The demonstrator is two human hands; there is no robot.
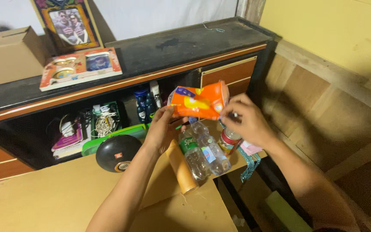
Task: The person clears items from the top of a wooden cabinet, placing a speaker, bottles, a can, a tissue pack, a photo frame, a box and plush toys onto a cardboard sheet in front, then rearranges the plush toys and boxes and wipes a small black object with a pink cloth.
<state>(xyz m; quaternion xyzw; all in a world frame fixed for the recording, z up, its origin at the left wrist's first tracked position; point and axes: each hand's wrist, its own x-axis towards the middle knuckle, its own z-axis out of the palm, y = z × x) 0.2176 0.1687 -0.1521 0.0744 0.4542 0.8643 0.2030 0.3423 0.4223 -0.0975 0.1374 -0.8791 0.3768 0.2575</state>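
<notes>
Your left hand (163, 129) and right hand (246, 120) hold the orange packet (199, 102) stretched between them, fingers clamped on its two ends, just above the clear bottles (202, 152) on the tabletop (56, 193). You seem mid-opening; tearing needs a firm pinch. Beyond the packet stands the dark cabinet (185, 47).

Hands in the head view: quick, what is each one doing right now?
Left hand: closed on the left end of the orange packet.
Right hand: closed on the packet's right end, above the plastic bottles.
</notes>
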